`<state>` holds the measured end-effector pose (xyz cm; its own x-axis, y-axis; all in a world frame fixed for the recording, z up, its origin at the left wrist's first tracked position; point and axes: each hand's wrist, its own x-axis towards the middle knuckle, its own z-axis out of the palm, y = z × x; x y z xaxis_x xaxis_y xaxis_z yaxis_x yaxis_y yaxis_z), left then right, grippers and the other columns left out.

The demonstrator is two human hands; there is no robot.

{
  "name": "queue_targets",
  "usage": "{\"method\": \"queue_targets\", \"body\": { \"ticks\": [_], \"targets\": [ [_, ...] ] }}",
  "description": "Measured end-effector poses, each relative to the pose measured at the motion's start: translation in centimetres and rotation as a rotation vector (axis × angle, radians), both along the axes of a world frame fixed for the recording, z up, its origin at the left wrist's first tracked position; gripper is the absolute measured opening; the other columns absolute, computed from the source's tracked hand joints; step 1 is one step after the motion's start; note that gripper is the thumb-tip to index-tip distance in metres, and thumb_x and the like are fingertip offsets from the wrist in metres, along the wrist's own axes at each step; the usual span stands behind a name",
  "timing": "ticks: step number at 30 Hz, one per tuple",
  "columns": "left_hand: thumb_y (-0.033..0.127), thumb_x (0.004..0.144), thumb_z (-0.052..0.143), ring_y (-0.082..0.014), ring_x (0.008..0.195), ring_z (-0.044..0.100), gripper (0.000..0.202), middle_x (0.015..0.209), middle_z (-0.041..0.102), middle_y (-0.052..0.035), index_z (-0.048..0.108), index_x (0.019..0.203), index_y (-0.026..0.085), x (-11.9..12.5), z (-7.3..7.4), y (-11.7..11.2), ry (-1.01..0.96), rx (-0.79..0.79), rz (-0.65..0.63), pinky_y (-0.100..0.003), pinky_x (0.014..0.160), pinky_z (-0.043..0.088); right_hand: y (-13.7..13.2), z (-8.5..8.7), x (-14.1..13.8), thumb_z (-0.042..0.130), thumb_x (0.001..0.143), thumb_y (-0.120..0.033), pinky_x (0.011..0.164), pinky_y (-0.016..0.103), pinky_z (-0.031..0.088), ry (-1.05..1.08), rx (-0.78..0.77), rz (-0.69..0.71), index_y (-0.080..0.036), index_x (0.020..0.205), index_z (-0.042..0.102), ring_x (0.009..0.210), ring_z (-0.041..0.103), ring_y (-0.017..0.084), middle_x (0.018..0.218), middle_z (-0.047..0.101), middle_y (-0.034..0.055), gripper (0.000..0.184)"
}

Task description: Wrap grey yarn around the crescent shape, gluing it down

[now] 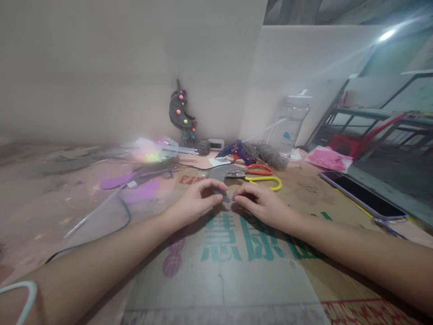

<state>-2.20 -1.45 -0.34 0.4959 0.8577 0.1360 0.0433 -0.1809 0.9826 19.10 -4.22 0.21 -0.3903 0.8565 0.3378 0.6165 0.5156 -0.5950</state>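
My left hand (201, 198) is closed in a pinch on a small grey piece (224, 195), whose lower edge looks purplish. Just to its right, my right hand (262, 203) has thumb and fingers pressed together; whatever may be in them is too small to make out. The two sets of fingertips are close but apart. Beyond them lies a grey crescent (218, 172), partly hidden behind my left hand. Orange-handled scissors (260, 169) and yellow-handled scissors (267, 182) lie beside it. Under my hands is a cardboard sheet (304, 198) with green printed characters, partly covered by a translucent sheet (216, 284).
Behind stand a blue glue gun (237, 151), grey yarn (267, 154), a water bottle (291, 119) and a small white device (216, 144). A decorated grey crescent (179, 110) hangs on the wall. At right lies a phone (361, 194); purple pieces (117, 181) lie left.
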Motion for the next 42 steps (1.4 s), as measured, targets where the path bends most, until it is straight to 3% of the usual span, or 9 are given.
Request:
{"method": "queue_targets", "body": {
  "ticks": [6,12,18,23,29,42],
  "targets": [
    [0.024,0.080,0.068,-0.0107,0.069,0.058,0.021,0.081,0.061,0.0005,0.058,0.097,0.016,0.0,-0.2,-0.1,-0.105,-0.023,-0.055,-0.022,0.059,0.041,-0.2,0.3,0.0,0.061,0.088,-0.038,0.054,0.024,0.039,0.103,-0.047,-0.056,-0.016,0.108,0.064,0.057,0.049,0.011,0.081,0.066,0.0019,0.029],
    [0.025,0.081,0.069,-0.0090,0.066,0.054,0.023,0.078,0.059,0.0024,0.056,0.099,0.017,0.0,-0.7,0.1,-0.139,-0.031,-0.055,-0.020,0.057,0.040,0.0,-0.2,0.0,0.062,0.089,-0.029,0.053,0.023,0.037,0.070,-0.034,0.006,-0.017,0.111,0.065,0.057,0.048,0.010,0.085,0.067,0.0016,0.025],
    [0.027,0.079,0.070,-0.0092,0.066,0.054,0.026,0.079,0.059,0.0022,0.058,0.099,0.017,-0.1,-0.6,0.3,-0.042,0.002,0.001,-0.021,0.059,0.041,0.1,-0.3,0.0,0.061,0.090,-0.029,0.057,0.023,0.039,0.046,-0.029,-0.005,-0.018,0.102,0.069,0.061,0.052,0.011,0.078,0.066,0.0006,0.018],
    [0.030,0.076,0.072,-0.0141,0.066,0.063,0.033,0.073,0.065,0.0012,0.055,0.102,0.018,0.0,0.1,-0.1,0.073,-0.036,0.010,-0.026,0.063,0.048,0.2,-0.4,0.2,0.059,0.089,-0.026,0.060,0.024,0.042,0.043,-0.019,-0.042,-0.017,0.090,0.067,0.065,0.055,0.013,0.078,0.067,0.0017,0.011],
    [0.029,0.074,0.075,-0.0140,0.068,0.066,0.037,0.076,0.067,0.0023,0.054,0.104,0.020,0.0,0.0,-0.1,0.047,-0.042,-0.016,-0.026,0.066,0.051,0.2,-0.5,0.4,0.055,0.091,-0.025,0.066,0.026,0.043,0.039,0.046,-0.032,-0.018,0.087,0.066,0.072,0.058,0.015,0.081,0.067,0.0022,0.014],
    [0.031,0.080,0.070,-0.0151,0.069,0.066,0.033,0.077,0.068,-0.0001,0.054,0.105,0.019,-0.2,-0.1,-0.1,0.035,-0.030,-0.032,-0.028,0.068,0.050,0.0,0.0,0.1,0.054,0.091,-0.028,0.060,0.025,0.038,0.018,0.024,-0.042,-0.017,0.079,0.065,0.062,0.053,0.013,0.069,0.063,0.0003,0.020]
  ]
}}
